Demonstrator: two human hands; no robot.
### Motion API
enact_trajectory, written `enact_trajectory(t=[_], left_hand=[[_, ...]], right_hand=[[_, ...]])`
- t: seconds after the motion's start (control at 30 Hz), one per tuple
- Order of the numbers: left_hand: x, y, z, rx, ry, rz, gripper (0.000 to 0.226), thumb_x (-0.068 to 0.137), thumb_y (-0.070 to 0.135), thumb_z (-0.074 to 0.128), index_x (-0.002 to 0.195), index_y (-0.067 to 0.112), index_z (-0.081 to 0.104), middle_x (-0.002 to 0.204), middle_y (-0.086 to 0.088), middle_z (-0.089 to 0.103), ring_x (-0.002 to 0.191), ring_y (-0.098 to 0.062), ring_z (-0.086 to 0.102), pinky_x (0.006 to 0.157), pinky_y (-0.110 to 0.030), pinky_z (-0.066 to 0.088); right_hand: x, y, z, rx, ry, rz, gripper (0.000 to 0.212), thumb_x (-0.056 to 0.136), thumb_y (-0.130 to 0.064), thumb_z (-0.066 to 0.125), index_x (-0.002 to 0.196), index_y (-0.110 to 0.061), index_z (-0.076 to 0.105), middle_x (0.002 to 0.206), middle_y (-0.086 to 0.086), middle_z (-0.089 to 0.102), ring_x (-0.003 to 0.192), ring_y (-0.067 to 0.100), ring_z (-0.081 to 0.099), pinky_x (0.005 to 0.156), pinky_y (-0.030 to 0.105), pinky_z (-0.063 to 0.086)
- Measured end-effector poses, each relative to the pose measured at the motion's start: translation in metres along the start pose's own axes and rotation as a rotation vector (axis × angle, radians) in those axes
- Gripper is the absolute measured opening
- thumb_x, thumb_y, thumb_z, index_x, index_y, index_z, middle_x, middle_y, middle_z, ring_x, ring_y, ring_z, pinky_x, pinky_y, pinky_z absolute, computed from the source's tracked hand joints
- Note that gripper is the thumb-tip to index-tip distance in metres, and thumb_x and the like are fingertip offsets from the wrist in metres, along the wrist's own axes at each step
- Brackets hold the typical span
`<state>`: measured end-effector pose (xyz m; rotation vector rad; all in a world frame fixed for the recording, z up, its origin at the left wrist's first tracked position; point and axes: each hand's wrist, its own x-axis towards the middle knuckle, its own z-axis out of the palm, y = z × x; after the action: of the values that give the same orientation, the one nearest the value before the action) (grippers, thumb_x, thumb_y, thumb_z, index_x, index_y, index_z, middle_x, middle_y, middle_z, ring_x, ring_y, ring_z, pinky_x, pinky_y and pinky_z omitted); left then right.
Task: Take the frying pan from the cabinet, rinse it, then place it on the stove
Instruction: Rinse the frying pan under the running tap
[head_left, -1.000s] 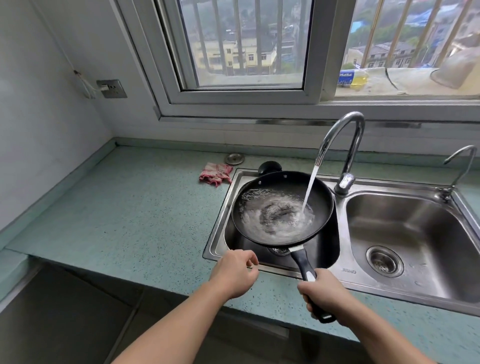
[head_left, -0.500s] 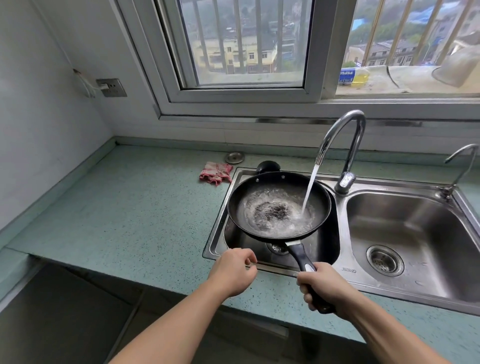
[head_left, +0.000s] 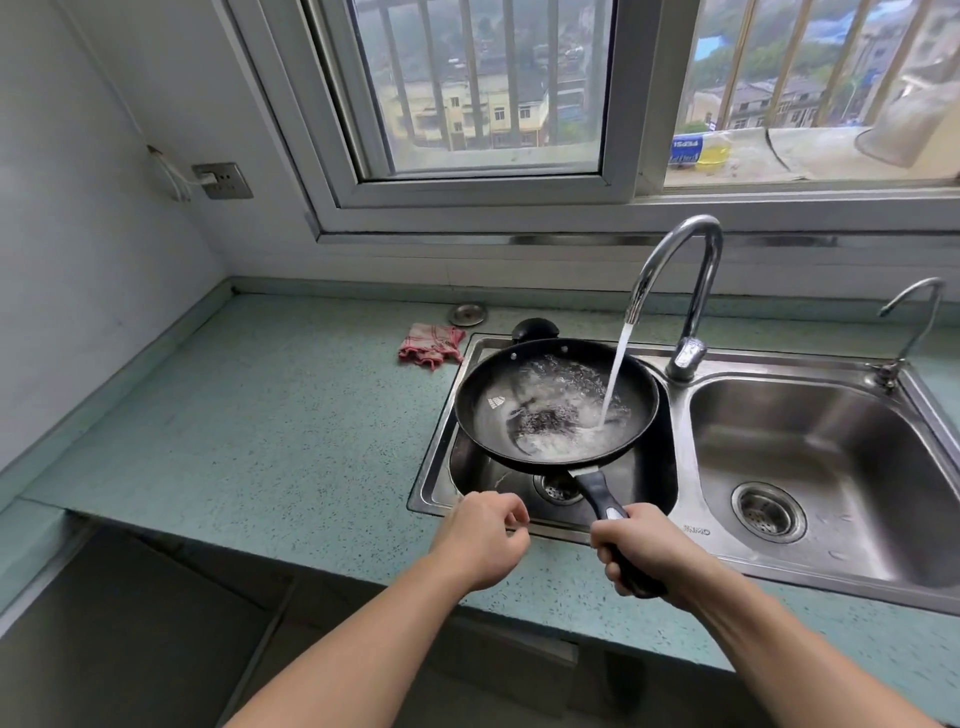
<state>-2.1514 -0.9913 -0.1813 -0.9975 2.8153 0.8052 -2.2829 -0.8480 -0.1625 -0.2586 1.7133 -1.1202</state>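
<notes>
Frying pan (head_left: 483, 395) perhaps higher over left basin (head_left: 467, 470)

Single head-worn wide-angle view, close above, looking forward and down over sink (head_left: 800, 564) and countertop (head_left: 234, 441)
</notes>
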Motion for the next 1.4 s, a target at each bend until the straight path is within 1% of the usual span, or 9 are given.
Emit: enact_trajectory(t=[0.27, 0.37, 0.47, 0.63, 0.8, 0.97, 1.17, 1.3, 1.4], left_hand=[[-0.006, -0.014, -0.001, -0.006, -0.017, -0.063, 0.023, 0.087, 0.035, 0.051, 0.106, 0.029, 0.064, 0.107, 0.01, 0.063, 0.101, -0.011, 0.055, 0.087, -0.034, 0.05], [-0.009, -0.018, 0.0, -0.008, -0.021, -0.073, 0.023, 0.087, 0.036, 0.051, 0.106, 0.03, 0.063, 0.107, 0.01, 0.063, 0.101, -0.011, 0.054, 0.088, -0.033, 0.049], [-0.011, -0.02, 0.0, -0.018, -0.023, -0.086, 0.022, 0.087, 0.037, 0.051, 0.105, 0.031, 0.062, 0.106, 0.011, 0.062, 0.102, -0.011, 0.053, 0.086, -0.032, 0.048], [-0.012, -0.026, -0.006, -0.013, 0.016, -0.102, 0.02, 0.086, 0.033, 0.052, 0.101, 0.031, 0.064, 0.105, 0.011, 0.063, 0.103, -0.012, 0.054, 0.087, -0.032, 0.048], [-0.01, -0.027, -0.007, -0.041, 0.005, -0.122, 0.019, 0.087, 0.034, 0.051, 0.103, 0.032, 0.062, 0.107, 0.011, 0.061, 0.097, -0.012, 0.056, 0.083, -0.032, 0.05], [-0.005, -0.018, -0.003, -0.033, -0.006, -0.094, 0.02, 0.087, 0.034, 0.051, 0.104, 0.03, 0.063, 0.109, 0.01, 0.062, 0.083, -0.013, 0.053, 0.079, -0.031, 0.048], [0.001, -0.012, 0.001, -0.048, -0.022, -0.073, 0.02, 0.086, 0.033, 0.051, 0.102, 0.03, 0.063, 0.105, 0.012, 0.062, 0.102, -0.011, 0.056, 0.089, -0.034, 0.049], [0.001, -0.015, -0.003, -0.049, -0.01, -0.063, 0.019, 0.086, 0.033, 0.052, 0.101, 0.029, 0.064, 0.104, 0.012, 0.064, 0.102, -0.01, 0.055, 0.089, -0.033, 0.049], [-0.001, -0.019, -0.005, -0.064, -0.006, -0.079, 0.018, 0.085, 0.033, 0.052, 0.099, 0.03, 0.064, 0.103, 0.012, 0.063, 0.1, -0.01, 0.056, 0.087, -0.032, 0.05]], right_hand=[[0.0, 0.014, -0.02, -0.123, 0.056, 0.016, 0.014, 0.079, 0.002, 0.052, 0.071, -0.007, 0.044, 0.048, 0.008, 0.045, 0.032, 0.016, 0.039, 0.038, 0.018, 0.032], [0.001, 0.032, 0.0, -0.078, 0.059, 0.026, 0.013, 0.079, 0.004, 0.05, 0.076, -0.006, 0.043, 0.052, 0.01, 0.045, 0.035, 0.018, 0.041, 0.042, 0.022, 0.033], [0.004, 0.043, 0.032, -0.044, 0.058, 0.039, 0.015, 0.081, 0.005, 0.049, 0.074, -0.007, 0.042, 0.048, 0.009, 0.045, 0.032, 0.018, 0.041, 0.039, 0.019, 0.032], [0.008, 0.016, 0.06, 0.057, 0.005, 0.036, 0.016, 0.08, 0.004, 0.05, 0.068, -0.005, 0.044, 0.052, 0.011, 0.045, 0.035, 0.018, 0.044, 0.043, 0.023, 0.037], [0.009, -0.023, 0.019, 0.045, -0.034, 0.009, 0.027, 0.082, 0.007, 0.05, 0.06, -0.008, 0.044, 0.05, 0.009, 0.042, 0.033, 0.014, 0.042, 0.038, 0.018, 0.035], [0.008, -0.019, -0.039, -0.071, 0.005, 0.018, 0.024, 0.081, 0.007, 0.051, 0.064, -0.009, 0.042, 0.052, 0.01, 0.043, 0.034, 0.015, 0.04, 0.039, 0.018, 0.032], [0.004, 0.01, -0.018, -0.129, 0.01, 0.038, 0.014, 0.08, 0.003, 0.053, 0.073, -0.007, 0.044, 0.051, 0.008, 0.045, 0.035, 0.016, 0.041, 0.036, 0.018, 0.034], [0.008, 0.012, 0.017, -0.066, 0.012, 0.02, 0.014, 0.079, 0.002, 0.052, 0.07, -0.006, 0.045, 0.052, 0.012, 0.044, 0.037, 0.019, 0.04, 0.043, 0.024, 0.033], [0.008, 0.0, 0.028, -0.04, -0.004, 0.006, 0.02, 0.08, 0.002, 0.052, 0.063, -0.007, 0.046, 0.052, 0.012, 0.046, 0.038, 0.02, 0.042, 0.042, 0.023, 0.036]])
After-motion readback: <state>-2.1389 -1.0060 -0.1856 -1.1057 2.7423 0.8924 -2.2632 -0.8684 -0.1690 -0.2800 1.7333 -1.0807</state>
